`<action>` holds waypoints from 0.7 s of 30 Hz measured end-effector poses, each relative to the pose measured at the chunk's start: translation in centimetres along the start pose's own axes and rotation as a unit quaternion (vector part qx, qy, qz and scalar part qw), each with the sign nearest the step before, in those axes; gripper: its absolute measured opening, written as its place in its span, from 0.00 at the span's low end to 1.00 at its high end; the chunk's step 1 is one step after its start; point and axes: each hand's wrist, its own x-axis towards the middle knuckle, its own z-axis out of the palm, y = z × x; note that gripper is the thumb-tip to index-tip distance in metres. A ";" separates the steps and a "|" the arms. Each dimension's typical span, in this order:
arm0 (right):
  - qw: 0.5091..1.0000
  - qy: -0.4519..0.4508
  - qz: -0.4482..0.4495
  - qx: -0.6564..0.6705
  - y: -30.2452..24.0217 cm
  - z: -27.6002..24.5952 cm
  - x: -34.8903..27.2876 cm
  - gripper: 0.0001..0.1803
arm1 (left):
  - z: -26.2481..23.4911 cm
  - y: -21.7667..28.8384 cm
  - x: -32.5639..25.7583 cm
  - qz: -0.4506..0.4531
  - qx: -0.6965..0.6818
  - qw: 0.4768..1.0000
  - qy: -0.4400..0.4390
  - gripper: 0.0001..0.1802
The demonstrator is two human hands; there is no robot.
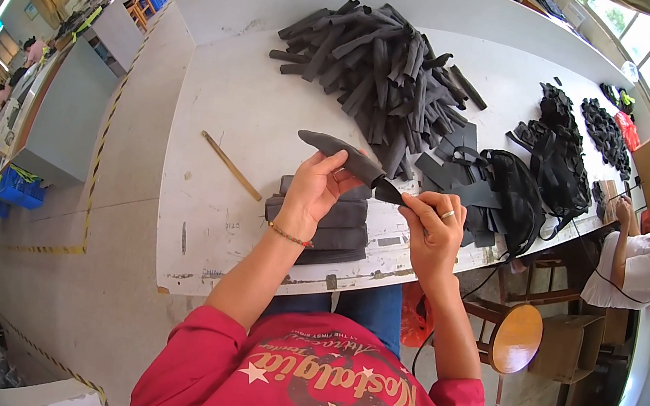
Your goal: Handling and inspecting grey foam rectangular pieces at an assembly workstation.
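Observation:
A dark grey fabric tube (342,151) is held over the table between my two hands. My left hand (315,189) is closed around its middle, thumb on top. At the tube's right end my right hand (433,222) pinches the black tip between thumb and fingers. Below them, near the table's front edge, lies a stack of flat dark fabric pieces (339,238), partly hidden by my left hand. Beyond my hands is a large heap of similar dark fabric tubes (377,65).
A thin wooden stick (231,165) lies on the white table (226,106) at left. To the right are flat black pieces (461,181), a black backpack (513,192) and heaps of small black parts (605,134). Another person (637,255) sits at far right, behind a round wooden stool (516,338).

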 end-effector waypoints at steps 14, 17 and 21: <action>0.997 0.028 -0.044 -0.051 0.0 0.2 0.3 0.12 | 1.3 0.2 -0.6 0.000 -0.007 1.000 0.010 0.10; 0.998 0.024 -0.041 -0.048 -0.1 0.1 0.6 0.12 | 1.5 0.1 -0.6 0.005 -0.002 1.000 0.012 0.11; 0.993 0.027 -0.075 -0.091 0.2 -0.2 0.9 0.14 | 1.6 -0.1 -0.9 0.012 0.000 1.000 -0.001 0.12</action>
